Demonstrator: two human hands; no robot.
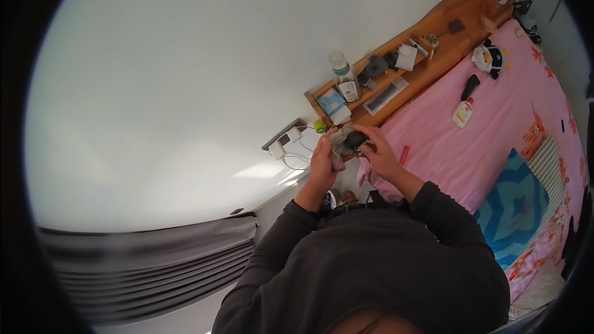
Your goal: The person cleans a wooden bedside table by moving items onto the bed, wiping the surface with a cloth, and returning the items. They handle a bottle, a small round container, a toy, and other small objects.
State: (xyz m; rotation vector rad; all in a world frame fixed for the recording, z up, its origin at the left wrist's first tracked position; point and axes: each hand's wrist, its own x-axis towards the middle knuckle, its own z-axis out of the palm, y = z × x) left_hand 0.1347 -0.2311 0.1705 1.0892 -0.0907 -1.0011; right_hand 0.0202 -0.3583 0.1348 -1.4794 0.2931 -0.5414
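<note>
Both of my hands are raised in front of my chest, close to the near end of the wooden headboard shelf [377,120]. My left hand [321,161] holds a crumpled grey cloth-like thing [339,142], its fingers along the left side. In my right hand [381,154] a small dark rounded object [356,139] is gripped between thumb and fingers, pressed against the grey cloth-like thing. What the dark object is, I cannot tell. A pinkish bit shows at the lower edge of my left palm.
The shelf carries a plastic bottle [348,88], a blue tissue pack [332,101] and a white box [406,57]. Chargers [277,150] with cables fill a wall socket strip at left. On the pink bed [431,134] lie a plush toy [488,59], a lotion bottle [462,113] and a blue pillow [513,211].
</note>
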